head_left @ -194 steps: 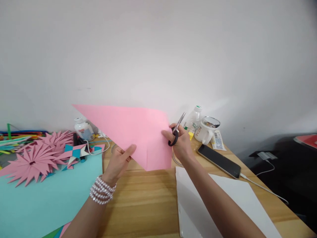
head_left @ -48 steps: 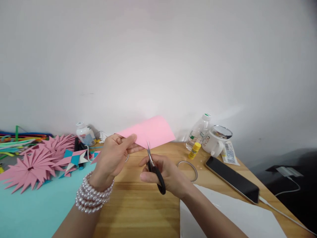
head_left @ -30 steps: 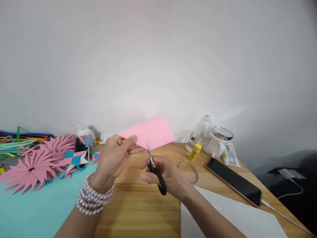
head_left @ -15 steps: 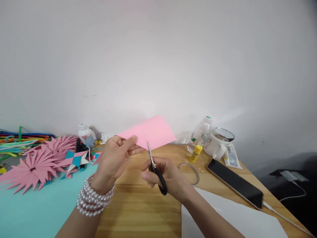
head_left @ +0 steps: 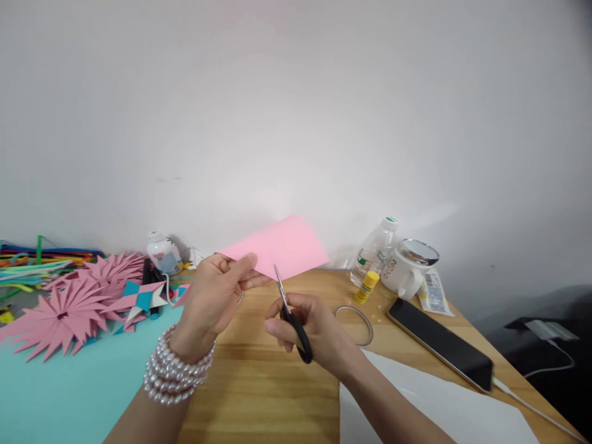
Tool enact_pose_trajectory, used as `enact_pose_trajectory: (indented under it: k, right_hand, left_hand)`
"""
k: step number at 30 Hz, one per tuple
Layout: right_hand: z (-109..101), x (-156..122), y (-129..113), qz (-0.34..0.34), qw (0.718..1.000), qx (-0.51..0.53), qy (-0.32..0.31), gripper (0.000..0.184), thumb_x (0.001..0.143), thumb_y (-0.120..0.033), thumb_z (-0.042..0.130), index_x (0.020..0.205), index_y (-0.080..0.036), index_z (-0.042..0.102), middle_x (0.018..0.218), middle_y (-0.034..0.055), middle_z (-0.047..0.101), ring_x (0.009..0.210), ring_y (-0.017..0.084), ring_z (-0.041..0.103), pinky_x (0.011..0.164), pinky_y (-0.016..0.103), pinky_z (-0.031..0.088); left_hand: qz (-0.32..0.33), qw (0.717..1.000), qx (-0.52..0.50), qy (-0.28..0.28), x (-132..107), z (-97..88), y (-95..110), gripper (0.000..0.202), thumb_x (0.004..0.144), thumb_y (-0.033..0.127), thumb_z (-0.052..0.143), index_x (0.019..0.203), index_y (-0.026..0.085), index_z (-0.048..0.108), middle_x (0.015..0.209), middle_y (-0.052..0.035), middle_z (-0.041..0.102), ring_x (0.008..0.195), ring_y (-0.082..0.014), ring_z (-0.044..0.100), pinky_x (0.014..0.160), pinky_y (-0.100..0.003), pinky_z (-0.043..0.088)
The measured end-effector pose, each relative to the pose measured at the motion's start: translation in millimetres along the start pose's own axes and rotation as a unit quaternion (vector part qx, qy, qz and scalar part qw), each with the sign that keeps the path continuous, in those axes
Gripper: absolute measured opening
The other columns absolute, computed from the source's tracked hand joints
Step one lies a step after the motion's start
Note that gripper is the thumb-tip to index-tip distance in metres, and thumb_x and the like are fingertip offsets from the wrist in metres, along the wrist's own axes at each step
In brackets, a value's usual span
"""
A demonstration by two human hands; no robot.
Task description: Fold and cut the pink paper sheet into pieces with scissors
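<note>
A sheet of pink paper (head_left: 291, 246) is held up above the table, pinched at its lower left between the thumb and fingers of my left hand (head_left: 224, 290). Strands of pearl beads circle that wrist. My right hand (head_left: 312, 327) grips a pair of scissors (head_left: 296, 331) by its black handles. The metal blades point up and sit at the paper's lower edge, with their tip over the pink surface. Whether the blades are fully together I cannot tell.
Pink folded-paper pinwheels (head_left: 62, 314) lie at left on a turquoise sheet (head_left: 60, 394). At right are a glue stick (head_left: 367, 287), a water bottle (head_left: 372, 253), a mug (head_left: 402, 271), a hair tie (head_left: 370, 330), a phone (head_left: 439, 342) and white paper (head_left: 430, 401).
Almost nothing differs. Both hands, the pink paper and the scissors keep their places; the view has shifted very slightly.
</note>
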State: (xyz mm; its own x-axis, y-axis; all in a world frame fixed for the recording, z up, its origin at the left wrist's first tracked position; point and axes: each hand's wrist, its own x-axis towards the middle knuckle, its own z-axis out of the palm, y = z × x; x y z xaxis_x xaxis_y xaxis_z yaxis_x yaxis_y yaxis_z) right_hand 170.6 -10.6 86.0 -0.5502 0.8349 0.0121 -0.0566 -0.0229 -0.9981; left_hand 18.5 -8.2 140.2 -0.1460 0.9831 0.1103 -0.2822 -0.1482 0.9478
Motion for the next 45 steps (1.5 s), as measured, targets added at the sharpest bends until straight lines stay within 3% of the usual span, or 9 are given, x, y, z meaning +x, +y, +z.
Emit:
enact_pose_trajectory:
  k: [10, 18, 21, 27, 35, 45]
  right_hand:
    - [0.5, -0.2, -1.1, -0.007, 1.000, -0.009, 0.004, 0.031, 0.065, -0.044, 0.073, 0.071, -0.017, 0.058, 0.046, -0.0061, 0.050, 0.040, 0.007, 0.044, 0.040, 0.020, 0.033]
    - [1.2, -0.5, -0.4, 0.008, 1.000, 0.004, 0.010, 0.032, 0.064, -0.043, 0.074, 0.070, -0.016, 0.057, 0.045, -0.0061, 0.050, 0.039, 0.007, 0.044, 0.040, 0.020, 0.034]
    - [1.2, -0.6, -0.6, 0.021, 1.000, 0.005, 0.014, 0.035, 0.063, -0.043, 0.075, 0.077, -0.016, 0.058, 0.048, -0.0047, 0.054, 0.041, 0.008, 0.046, 0.042, 0.021, 0.035]
    - [-0.6, -1.1, -1.8, 0.022, 0.999, 0.012, 0.028, 0.048, 0.057, -0.037, 0.081, 0.092, -0.017, 0.054, 0.060, -0.0052, 0.053, 0.055, 0.010, 0.049, 0.050, 0.021, 0.036]
    - [-0.2, -1.1, -3.8, 0.016, 0.999, 0.022, 0.023, 0.045, 0.056, -0.037, 0.081, 0.086, -0.017, 0.053, 0.060, -0.0051, 0.051, 0.054, 0.009, 0.043, 0.050, 0.022, 0.033]
    - [-0.8, -0.9, -4.6, 0.011, 1.000, 0.017, 0.022, 0.039, 0.060, -0.036, 0.078, 0.082, -0.017, 0.053, 0.053, -0.0055, 0.053, 0.049, 0.009, 0.046, 0.048, 0.021, 0.035]
  left_hand:
    - [-0.001, 1.000, -0.001, -0.011, 0.9, -2.4, -1.1, 0.013, 0.063, 0.024, 0.075, 0.063, 0.013, 0.069, 0.062, -0.0023, 0.067, 0.062, -0.0155, 0.065, 0.072, -0.033, 0.057]
    - [-0.007, 1.000, -0.009, 0.001, -0.7, 0.2, 1.4, 0.017, 0.063, 0.022, 0.074, 0.053, 0.012, 0.065, 0.054, -0.0003, 0.063, 0.056, -0.0117, 0.062, 0.072, -0.031, 0.057]
    - [-0.006, 1.000, -0.003, -0.003, -1.0, -0.9, 0.4, 0.014, 0.064, 0.023, 0.074, 0.057, 0.012, 0.067, 0.060, -0.0026, 0.066, 0.060, -0.0134, 0.064, 0.071, -0.030, 0.057]
    - [-0.017, 1.000, -0.001, -0.025, -2.3, 1.9, -3.4, 0.020, 0.064, 0.022, 0.074, 0.050, 0.013, 0.064, 0.053, -0.0020, 0.063, 0.056, -0.0137, 0.062, 0.063, -0.027, 0.056]
    - [-0.036, 0.999, 0.002, -0.014, -4.7, 4.2, -3.9, 0.018, 0.061, 0.024, 0.075, 0.053, 0.013, 0.063, 0.054, -0.0004, 0.063, 0.055, -0.0118, 0.061, 0.061, -0.024, 0.055]
    - [-0.033, 0.999, -0.002, -0.017, -5.2, 4.1, -3.2, 0.016, 0.060, 0.024, 0.076, 0.058, 0.013, 0.066, 0.057, -0.0017, 0.065, 0.058, -0.0145, 0.063, 0.063, -0.028, 0.055]
